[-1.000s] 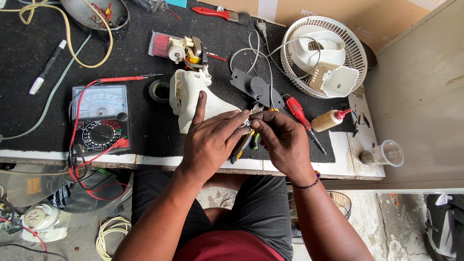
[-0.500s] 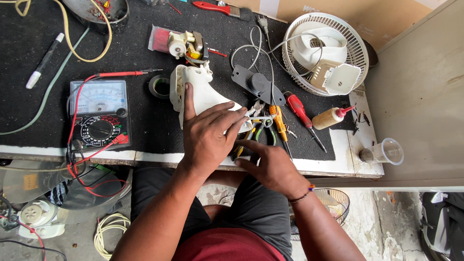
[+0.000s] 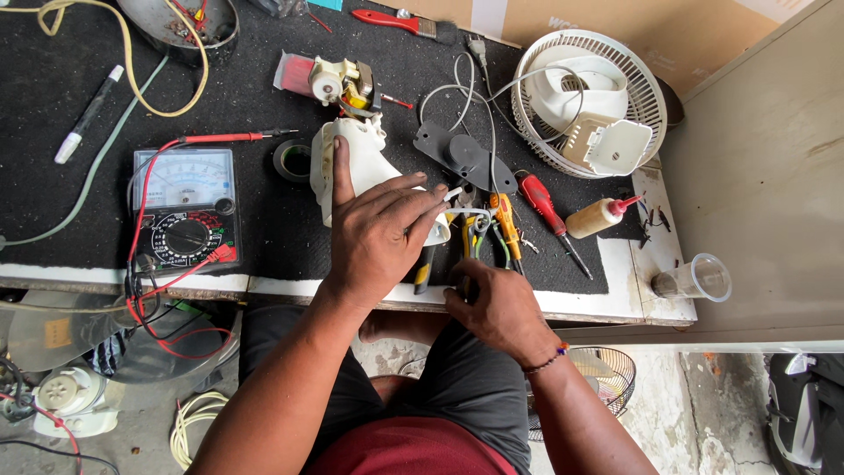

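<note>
Left hand (image 3: 380,230) lies flat on white housing (image 3: 352,163); right hand (image 3: 494,303) grasps pliers (image 3: 475,236).

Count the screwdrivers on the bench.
2 clearly visible: an orange-handled screwdriver beside the pliers just right of the left hand, and a red-handled screwdriver right of it. More could be hidden under the hands.

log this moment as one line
left hand: flat on white fan housing | right hand: at pliers by table edge | nearby: multimeter, red screwdriver
</note>
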